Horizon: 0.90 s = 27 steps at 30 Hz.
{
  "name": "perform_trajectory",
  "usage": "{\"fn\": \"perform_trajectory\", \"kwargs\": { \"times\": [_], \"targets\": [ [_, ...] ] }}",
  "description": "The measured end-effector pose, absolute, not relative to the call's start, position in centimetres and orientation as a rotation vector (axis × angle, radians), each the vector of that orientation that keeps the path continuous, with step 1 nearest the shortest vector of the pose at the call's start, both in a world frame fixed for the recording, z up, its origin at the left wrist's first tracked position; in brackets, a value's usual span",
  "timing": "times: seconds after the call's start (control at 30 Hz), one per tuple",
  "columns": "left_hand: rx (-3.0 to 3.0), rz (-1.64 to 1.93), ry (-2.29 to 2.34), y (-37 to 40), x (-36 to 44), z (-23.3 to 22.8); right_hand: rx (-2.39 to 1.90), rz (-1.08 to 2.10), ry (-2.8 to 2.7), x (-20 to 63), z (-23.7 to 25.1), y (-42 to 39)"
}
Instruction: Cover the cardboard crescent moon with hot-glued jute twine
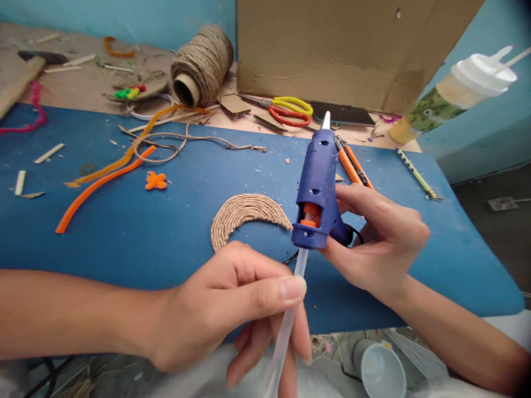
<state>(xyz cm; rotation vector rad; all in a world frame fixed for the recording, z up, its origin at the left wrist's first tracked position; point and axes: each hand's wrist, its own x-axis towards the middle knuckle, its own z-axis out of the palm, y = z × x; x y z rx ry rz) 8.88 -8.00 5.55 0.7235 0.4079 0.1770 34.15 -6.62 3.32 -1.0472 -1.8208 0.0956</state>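
A blue hot glue gun [317, 177] points its white nozzle away from me, with my right hand [377, 237] closed around its grip. Its orange inner part shows through an opening near the rear. A long translucent glue stick [285, 331] enters the gun's back end. My left hand [244, 304] pinches that stick between thumb and fingers, just behind the gun. On the blue mat [186, 182] beyond my left hand lies a crescent [249, 213] covered in rows of twine; my hand and the gun hide parts of it.
A twine spool [205, 63] lies at the back beside scissors [290, 110] and a cardboard box [332, 50]. Cutters [352, 163] rest behind the gun. A lidded drink cup [456, 97] stands back right. An orange flower [156, 181] and orange strips [103, 188] lie left.
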Motion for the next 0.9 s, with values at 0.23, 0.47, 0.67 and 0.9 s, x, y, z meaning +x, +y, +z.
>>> {"fn": "perform_trajectory", "kwargs": {
  "times": [0.23, 0.47, 0.67, 0.9],
  "targets": [
    [0.722, 0.24, 0.401, -8.2, 8.94, 5.53, -1.043, 0.133, -1.836, 34.44, 3.48, -6.59],
    [0.763, 0.256, 0.447, -8.24, 9.03, 5.39, -0.997, 0.067, -1.83, 34.4, 3.16, -6.48],
    [0.773, 0.324, 0.509, -8.58, 9.37, 5.32, -0.987, 0.02, -1.809, 34.3, 2.81, -6.24],
    [0.837, 0.367, 0.548, -8.93, 9.6, 5.04, -0.976, -0.022, -1.822, 34.25, 2.64, -6.31]
  ]
}}
